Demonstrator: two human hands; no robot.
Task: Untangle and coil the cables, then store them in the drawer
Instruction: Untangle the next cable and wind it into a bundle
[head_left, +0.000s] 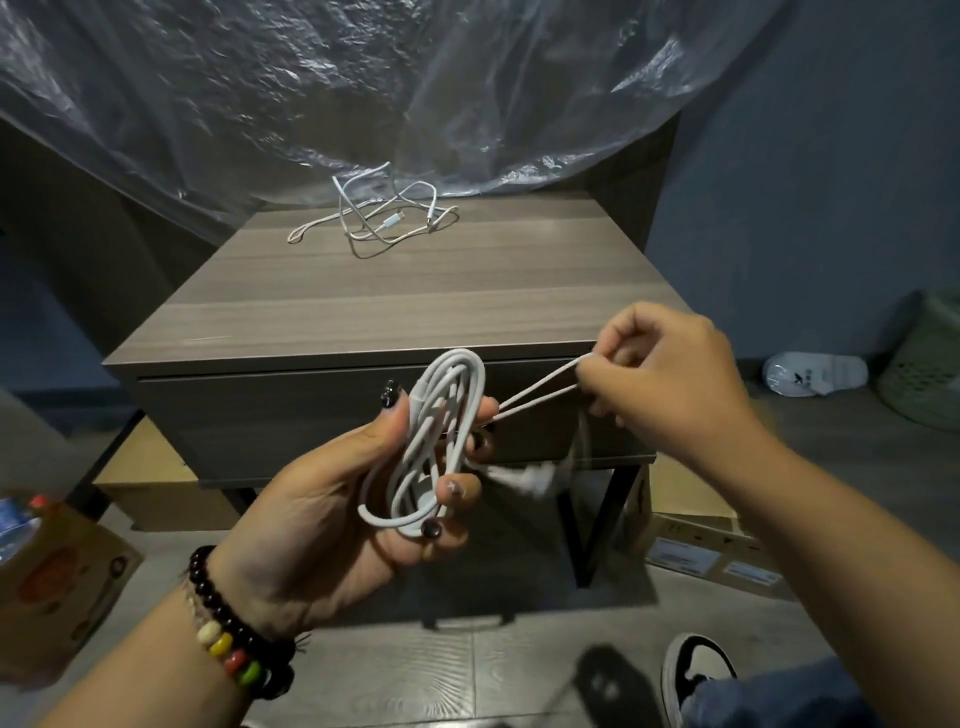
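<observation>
While the left hand grips the looped white cable, the right hand pinches its loose strand.

Dim indoor shot, cool blue-grey cast, wide-angle bend at edges.
Glare glints on crinkled clear plastic sheet up top; white plug end motion-blurred; dark shoe at btm out of focus.

storage room | plastic sheeting | cardboard boxes on floor
</observation>
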